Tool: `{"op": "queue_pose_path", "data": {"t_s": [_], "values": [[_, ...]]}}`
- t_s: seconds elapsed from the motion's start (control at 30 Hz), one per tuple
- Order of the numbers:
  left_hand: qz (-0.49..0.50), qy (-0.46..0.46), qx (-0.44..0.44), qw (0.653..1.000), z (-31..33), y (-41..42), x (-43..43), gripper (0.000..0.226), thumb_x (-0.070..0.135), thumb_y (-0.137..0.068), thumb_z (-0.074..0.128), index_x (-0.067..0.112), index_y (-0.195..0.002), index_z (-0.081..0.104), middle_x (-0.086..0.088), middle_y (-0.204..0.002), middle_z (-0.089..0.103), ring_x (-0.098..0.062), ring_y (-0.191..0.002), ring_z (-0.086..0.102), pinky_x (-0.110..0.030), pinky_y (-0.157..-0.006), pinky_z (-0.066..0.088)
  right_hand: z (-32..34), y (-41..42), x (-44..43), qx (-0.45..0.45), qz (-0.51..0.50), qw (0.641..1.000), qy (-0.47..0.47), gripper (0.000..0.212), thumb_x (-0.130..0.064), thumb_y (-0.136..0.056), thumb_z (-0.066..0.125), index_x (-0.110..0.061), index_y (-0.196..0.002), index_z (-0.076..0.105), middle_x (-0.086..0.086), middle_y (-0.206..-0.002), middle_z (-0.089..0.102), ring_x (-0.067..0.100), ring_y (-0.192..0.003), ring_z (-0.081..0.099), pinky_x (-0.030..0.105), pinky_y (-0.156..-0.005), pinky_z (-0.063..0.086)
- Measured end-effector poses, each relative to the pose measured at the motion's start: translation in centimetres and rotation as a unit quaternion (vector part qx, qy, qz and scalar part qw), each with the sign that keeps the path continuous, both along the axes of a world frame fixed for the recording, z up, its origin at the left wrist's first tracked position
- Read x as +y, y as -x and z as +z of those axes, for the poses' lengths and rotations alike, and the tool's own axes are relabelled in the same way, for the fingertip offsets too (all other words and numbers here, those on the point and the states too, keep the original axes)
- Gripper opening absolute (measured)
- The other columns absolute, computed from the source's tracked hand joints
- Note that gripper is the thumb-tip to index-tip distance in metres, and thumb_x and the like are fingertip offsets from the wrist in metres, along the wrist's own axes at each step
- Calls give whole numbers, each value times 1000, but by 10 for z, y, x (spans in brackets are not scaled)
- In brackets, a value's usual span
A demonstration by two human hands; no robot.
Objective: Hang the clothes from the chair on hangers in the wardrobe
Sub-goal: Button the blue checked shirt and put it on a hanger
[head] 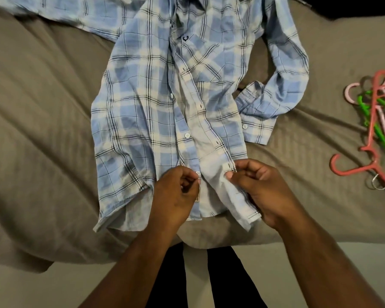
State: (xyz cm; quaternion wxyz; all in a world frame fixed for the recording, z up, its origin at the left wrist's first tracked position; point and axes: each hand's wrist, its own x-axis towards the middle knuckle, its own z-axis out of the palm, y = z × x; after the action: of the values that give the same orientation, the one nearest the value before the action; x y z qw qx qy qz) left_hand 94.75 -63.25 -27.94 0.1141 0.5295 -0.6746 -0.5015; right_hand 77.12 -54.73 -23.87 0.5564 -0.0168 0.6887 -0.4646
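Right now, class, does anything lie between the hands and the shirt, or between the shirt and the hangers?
Nothing visible. The left hand and right hand pinch the shirt near its hem; only bare sheet separates it from the hangers. The wardrobe is out of view.

This is a bedroom in somebody's home. A taupe bed sheet, soft and creased over a mattress, spreads out on every side of the spot where the left hand and the right hand pinch the front edges of a blue plaid button-up shirt. The shirt lies flat on the sheet, stretching away beyond the grip. Just nearer than the grip the bed ends, and its sheet hangs over a pale floor. Well off to the right of the grip, a loose heap of plastic clothes hangers, coral, pink and green, lies on the same sheet.
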Motion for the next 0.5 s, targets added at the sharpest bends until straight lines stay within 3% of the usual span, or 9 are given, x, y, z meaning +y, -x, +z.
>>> {"op": "queue_pose_path", "data": {"t_s": [0.1, 0.23, 0.37, 0.5], "values": [[23, 14, 6, 1000, -3, 0, 1, 17, 15, -88, 76, 21, -100, 66, 7, -89, 67, -5, -78, 63, -13, -71, 51, -4, -9, -3, -7, 7, 1000, -24, 6, -9, -91, 72, -14, -93, 75, 9, -84, 73, 20, -74, 66, 39, -72, 55], [5, 66, -26, 997, -13, 3, 1, 17, 18, -84, 78, 27, -95, 68, 8, -89, 59, -7, -76, 60, -33, -78, 56, -6, -15, -7, 21, 19, 1000, -13, 4, -13, -89, 76, -16, -86, 75, 11, -85, 74, 19, -75, 68, 37, -71, 57], [6, 90, -59, 994, -6, 11, 3, 11, 23, -85, 76, 27, -89, 66, 11, -89, 55, -5, -79, 57, -30, -76, 54, -5, -21, -12, 92, 55, 994, 15, 5, -12, -85, 79, -11, -87, 75, 18, -82, 71, 16, -73, 66, 35, -74, 57], [6, 77, -74, 994, -5, 13, 2, 11, 20, -87, 75, 26, -86, 65, 12, -89, 56, -7, -81, 58, -30, -75, 54, -9, -28, -18, 139, 76, 987, 23, 13, -9, -83, 82, -20, -85, 75, 1, -67, 63, 10, -66, 62, 25, -67, 55]]}}
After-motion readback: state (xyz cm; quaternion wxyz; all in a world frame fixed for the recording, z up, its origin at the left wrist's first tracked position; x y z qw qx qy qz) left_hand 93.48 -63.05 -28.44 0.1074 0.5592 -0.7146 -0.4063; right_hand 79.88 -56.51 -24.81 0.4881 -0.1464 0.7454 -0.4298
